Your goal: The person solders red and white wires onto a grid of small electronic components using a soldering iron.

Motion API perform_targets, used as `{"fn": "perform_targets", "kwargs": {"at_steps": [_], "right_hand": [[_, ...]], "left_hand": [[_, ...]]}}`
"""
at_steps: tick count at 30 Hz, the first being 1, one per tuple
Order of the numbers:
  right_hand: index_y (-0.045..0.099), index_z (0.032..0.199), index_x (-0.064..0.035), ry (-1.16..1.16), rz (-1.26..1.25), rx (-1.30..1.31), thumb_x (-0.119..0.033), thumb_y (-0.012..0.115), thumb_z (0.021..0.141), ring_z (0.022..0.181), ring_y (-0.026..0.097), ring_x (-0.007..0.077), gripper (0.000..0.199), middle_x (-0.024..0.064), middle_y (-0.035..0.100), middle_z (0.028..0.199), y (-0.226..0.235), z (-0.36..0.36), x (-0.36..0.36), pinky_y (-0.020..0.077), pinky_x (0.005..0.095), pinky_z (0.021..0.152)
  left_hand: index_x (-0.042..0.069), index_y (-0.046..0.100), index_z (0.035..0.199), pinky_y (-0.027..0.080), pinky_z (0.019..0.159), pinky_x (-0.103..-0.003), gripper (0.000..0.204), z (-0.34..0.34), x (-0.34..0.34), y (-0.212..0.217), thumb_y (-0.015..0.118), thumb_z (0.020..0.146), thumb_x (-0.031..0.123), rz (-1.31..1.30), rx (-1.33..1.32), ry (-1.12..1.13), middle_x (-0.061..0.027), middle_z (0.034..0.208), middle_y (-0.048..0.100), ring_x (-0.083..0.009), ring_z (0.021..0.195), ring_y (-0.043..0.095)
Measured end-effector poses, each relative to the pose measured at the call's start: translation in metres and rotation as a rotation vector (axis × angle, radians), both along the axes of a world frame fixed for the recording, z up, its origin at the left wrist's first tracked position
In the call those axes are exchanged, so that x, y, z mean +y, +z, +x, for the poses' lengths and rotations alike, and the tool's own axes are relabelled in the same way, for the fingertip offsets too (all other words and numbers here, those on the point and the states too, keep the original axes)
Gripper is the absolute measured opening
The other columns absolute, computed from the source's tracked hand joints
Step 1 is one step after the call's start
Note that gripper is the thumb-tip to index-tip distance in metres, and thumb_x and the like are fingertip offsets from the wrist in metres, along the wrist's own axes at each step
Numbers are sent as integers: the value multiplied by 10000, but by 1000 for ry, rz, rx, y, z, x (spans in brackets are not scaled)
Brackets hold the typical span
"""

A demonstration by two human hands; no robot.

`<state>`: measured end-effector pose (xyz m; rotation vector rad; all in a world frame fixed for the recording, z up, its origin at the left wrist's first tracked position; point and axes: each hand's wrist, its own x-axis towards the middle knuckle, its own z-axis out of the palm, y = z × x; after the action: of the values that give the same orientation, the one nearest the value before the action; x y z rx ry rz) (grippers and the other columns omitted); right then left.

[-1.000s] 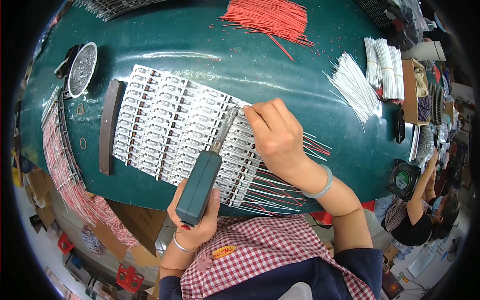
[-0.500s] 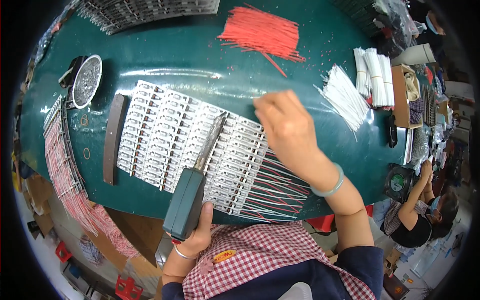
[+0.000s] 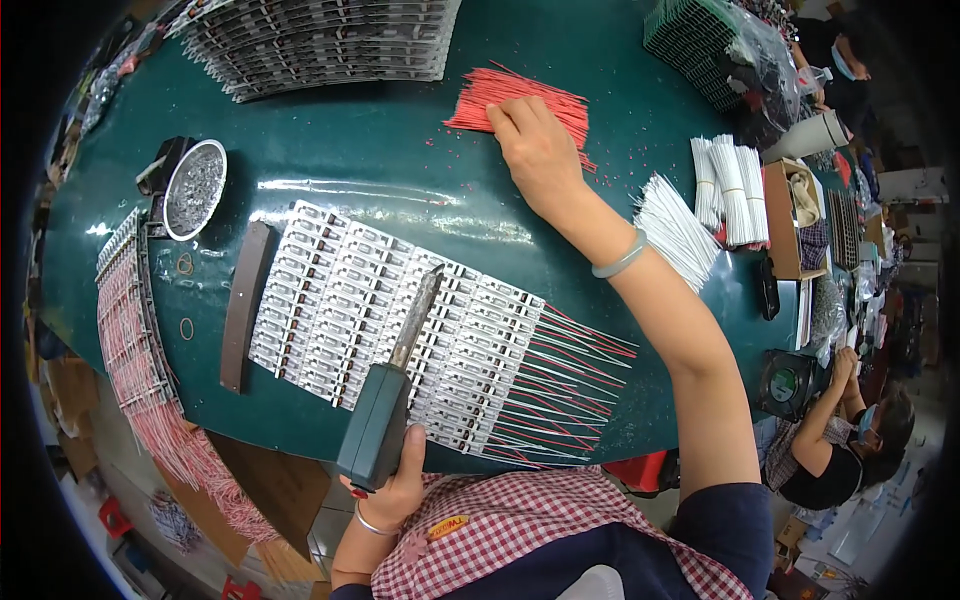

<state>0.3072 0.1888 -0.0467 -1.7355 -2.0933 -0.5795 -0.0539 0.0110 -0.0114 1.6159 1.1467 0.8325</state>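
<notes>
At the left end of the green bench point(image 3: 400, 140), a rack of boards point(image 3: 135, 315) trails red and white wires, so wiring there looks well advanced. Next come a white-rimmed bowl point(image 3: 224, 190) and a dark bar point(image 3: 247, 310). Just right of the bar lies the white panel of small boards point(image 3: 330, 300); its left and middle columns show no wires, so they appear to be left to do. The left hand point(image 3: 398, 490) is wrapped around the green soldering gun point(image 3: 375, 425), whose tip is over the panel; contact cannot be told. Along the panel's right edge, red and white wires point(image 3: 560, 390) fan out, so that column seems largely done, though whether each spot has both colours is unclear. Beyond the panel, the right hand point(image 3: 538, 160) has its fingers drawn together at the red wire pile point(image 3: 555, 100); I cannot tell whether they pinch a wire. Farther right, loose white wires point(image 3: 675, 235) and tied white bundles point(image 3: 735, 195) remain unused.
</notes>
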Motion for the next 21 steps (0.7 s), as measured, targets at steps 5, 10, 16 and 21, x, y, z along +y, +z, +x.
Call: {"fn": "perform_targets", "kwargs": {"at_steps": [5, 10, 16, 21], "right_hand": [[730, 971, -6, -2, 139, -6, -33, 685, 750, 897, 604, 236, 227, 87, 624, 905, -5, -4, 5, 542, 331, 754], [746, 1026, -28, -21, 136, 64, 6, 685, 758, 879, 617, 247, 277, 81, 630, 904, -1, -8, 6, 551, 353, 738], [747, 1013, -23, 3, 24, 75, 42, 669, 771, 894, 634, 265, 262, 102, 614, 936, 36, -14, 0, 573, 385, 728], [760, 870, -27, 95, -256, -249, -7, 732, 734, 905, 661, 265, 140, 122, 629, 934, 115, -36, -24, 584, 359, 704]], "left_hand": [[-73, 713, 1114, 571, 769, -328, 287, 3, -1, 7, 776, 881, 82, -167, 46, 109, -182, 994, 753, -281, 835, 744], [-62, 726, 1089, 577, 736, -332, 280, 4, -2, 5, 790, 860, 85, -100, 49, 118, -165, 967, 764, -275, 773, 749], [-60, 729, 1082, 576, 706, -328, 283, 3, -2, 2, 798, 847, 82, -54, 43, 111, -154, 942, 762, -274, 749, 743], [-59, 729, 1081, 573, 701, -332, 274, 0, -2, 0, 800, 853, 75, -58, 30, 107, -147, 943, 757, -265, 755, 737]]}}
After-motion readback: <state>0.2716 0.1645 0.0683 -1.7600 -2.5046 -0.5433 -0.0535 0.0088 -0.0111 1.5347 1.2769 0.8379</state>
